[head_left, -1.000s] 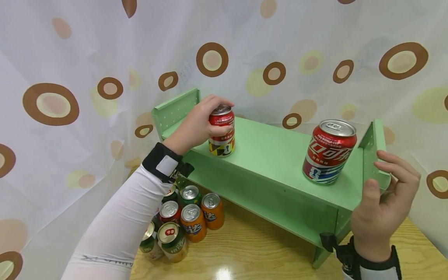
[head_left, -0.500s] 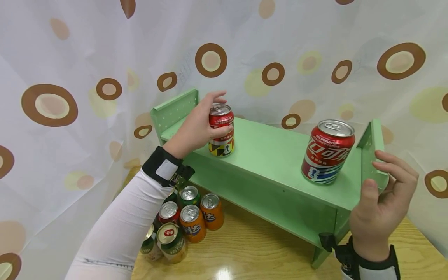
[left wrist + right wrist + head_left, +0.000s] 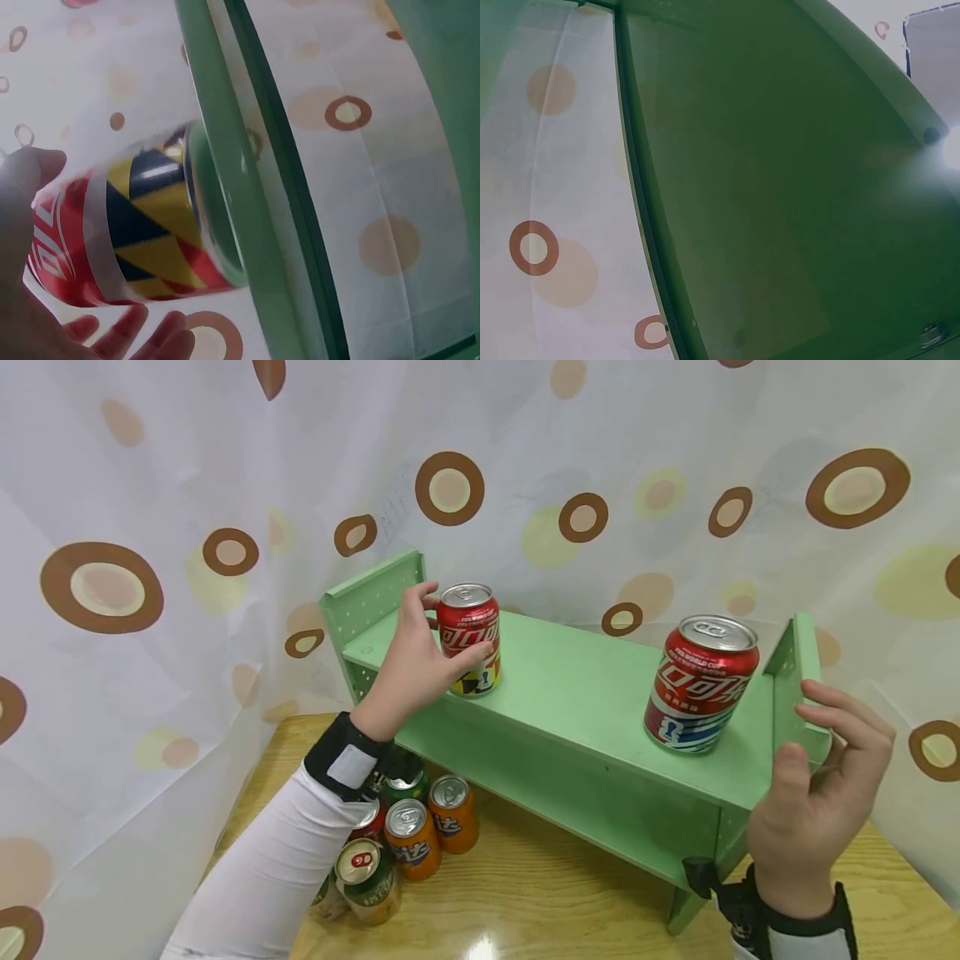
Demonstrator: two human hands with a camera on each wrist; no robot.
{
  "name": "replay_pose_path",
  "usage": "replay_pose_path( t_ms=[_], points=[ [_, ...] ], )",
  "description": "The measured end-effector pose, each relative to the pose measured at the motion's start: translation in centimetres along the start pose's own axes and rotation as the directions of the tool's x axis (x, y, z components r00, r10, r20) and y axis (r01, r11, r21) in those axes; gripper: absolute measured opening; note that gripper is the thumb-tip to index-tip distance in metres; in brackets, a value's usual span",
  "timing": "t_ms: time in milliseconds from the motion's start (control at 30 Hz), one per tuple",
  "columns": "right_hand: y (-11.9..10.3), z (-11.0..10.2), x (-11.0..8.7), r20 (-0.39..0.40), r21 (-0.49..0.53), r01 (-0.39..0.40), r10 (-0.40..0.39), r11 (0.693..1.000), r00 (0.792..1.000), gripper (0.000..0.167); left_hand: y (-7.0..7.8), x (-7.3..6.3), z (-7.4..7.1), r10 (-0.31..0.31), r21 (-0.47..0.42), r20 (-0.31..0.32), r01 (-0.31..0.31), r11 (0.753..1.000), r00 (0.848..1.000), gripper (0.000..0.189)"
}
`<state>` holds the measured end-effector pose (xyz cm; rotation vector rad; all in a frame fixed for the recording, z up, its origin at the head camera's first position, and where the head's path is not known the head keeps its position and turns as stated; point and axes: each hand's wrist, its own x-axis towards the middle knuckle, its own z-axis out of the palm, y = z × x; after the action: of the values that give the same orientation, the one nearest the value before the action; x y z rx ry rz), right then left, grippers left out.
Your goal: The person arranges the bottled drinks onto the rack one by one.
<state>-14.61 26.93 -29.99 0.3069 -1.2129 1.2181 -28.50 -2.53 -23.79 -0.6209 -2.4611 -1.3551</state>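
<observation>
On the upper board of a green shelf (image 3: pixel 570 693), a red cola can (image 3: pixel 468 631) with a yellow-and-black checked base stands upright near the left end. My left hand (image 3: pixel 412 664) is spread around this can, thumb across its front and fingers at its left side. In the left wrist view the fingers (image 3: pixel 124 330) lie loosely extended beside the can, apart from its wall. A second red cola can (image 3: pixel 701 685), blue and white at its base, stands near the right end. My right hand (image 3: pixel 821 793) is at the right end panel (image 3: pixel 806 693), fingers loosely bent, holding nothing.
Several cans stand grouped on the wooden table (image 3: pixel 525 893) left of the shelf, among them an orange soda can (image 3: pixel 412 843) and a green-and-cream can (image 3: pixel 369 881). My left forearm partly covers them. A lower board (image 3: pixel 540 777) runs under the top one. A patterned sheet (image 3: pixel 525 443) hangs behind.
My left hand's fingers have come off the top of the left can and drawn down and left, opening around it. The can stays in place. My right hand has hardly moved.
</observation>
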Motion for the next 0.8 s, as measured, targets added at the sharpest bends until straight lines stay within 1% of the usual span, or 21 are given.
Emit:
replay_pose_path(
  t_ms=[167,300,433,567,800],
  points=[
    [0.0,0.0,0.0,0.001,0.009,-0.002,0.002,1.000,1.000,0.042,-0.3,-0.8,0.7,-0.038,-0.038,0.002,0.038,0.999,0.999,0.086],
    [0.0,-0.1,0.0,0.003,0.006,-0.001,0.001,1.000,1.000,0.041,-0.7,-1.2,1.2,-0.057,-0.059,0.004,0.057,0.997,0.998,0.087],
    [0.0,0.0,0.0,-0.005,0.015,-0.003,0.003,1.000,1.000,0.039,-1.0,-1.5,1.6,-0.042,-0.080,-0.015,0.041,0.996,0.999,0.090],
    [0.0,-0.1,0.0,0.000,0.000,0.000,0.000,1.000,1.000,0.039,-1.2,-1.7,1.9,-0.021,-0.089,-0.039,0.017,0.996,0.999,0.087],
    [-0.1,-0.1,0.0,0.003,-0.008,-0.005,0.005,1.000,1.000,0.041,-1.3,-1.7,2.1,-0.006,-0.060,-0.061,0.002,0.998,0.998,0.082]
  ],
)
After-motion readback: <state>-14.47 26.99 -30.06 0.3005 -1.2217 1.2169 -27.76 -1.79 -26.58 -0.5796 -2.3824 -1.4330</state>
